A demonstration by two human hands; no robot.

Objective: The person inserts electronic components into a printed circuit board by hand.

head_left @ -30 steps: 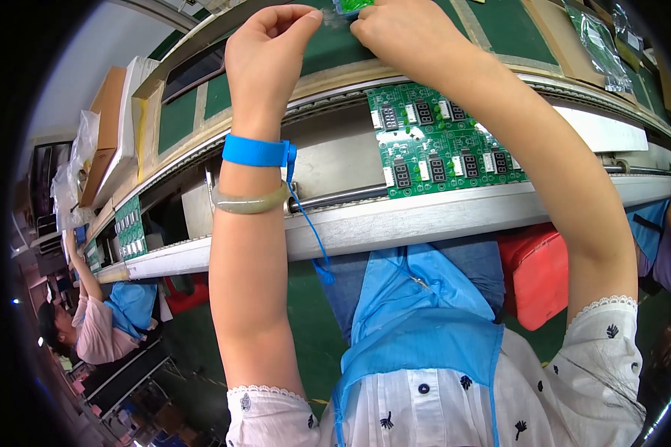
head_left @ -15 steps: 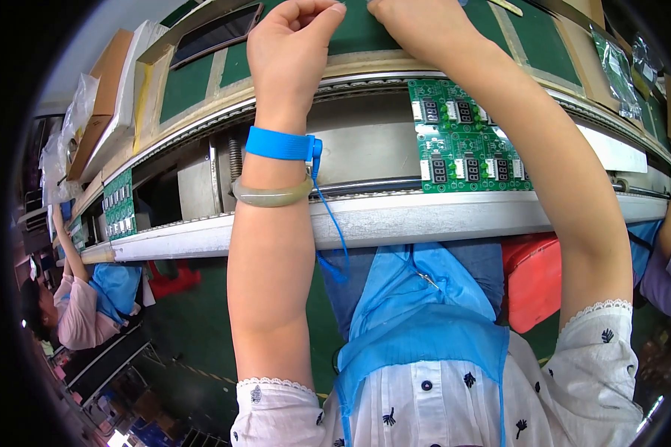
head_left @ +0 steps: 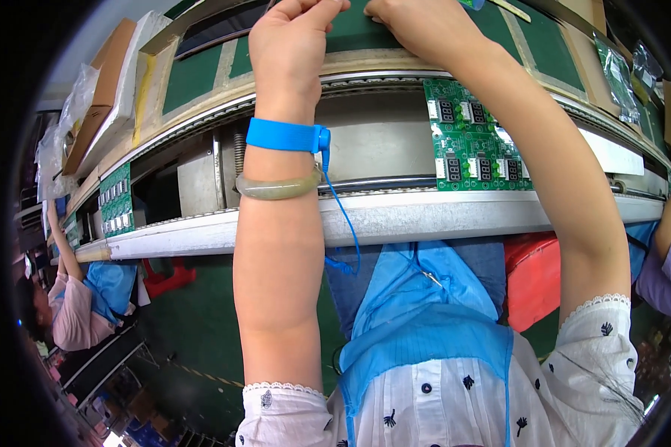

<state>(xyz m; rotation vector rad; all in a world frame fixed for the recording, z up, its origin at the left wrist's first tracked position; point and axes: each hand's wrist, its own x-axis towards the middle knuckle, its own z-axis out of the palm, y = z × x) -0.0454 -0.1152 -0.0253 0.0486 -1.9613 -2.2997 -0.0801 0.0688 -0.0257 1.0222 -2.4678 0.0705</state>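
Gradually, the green circuit-board panel with black digit displays (head_left: 476,143) is showing farther right, part-hidden by my right forearm (head_left: 555,141), as my bare left hand (head_left: 291,45) and bare right hand (head_left: 429,30) are reaching over the green-topped table (head_left: 356,36), fingers too cropped for me to tell their grip.

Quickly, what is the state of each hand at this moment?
Left hand: fingers curled, partly cut off by the upper edge; whether it holds anything cannot be told.
Right hand: fingers mostly hidden; open, closed or holding cannot be told.
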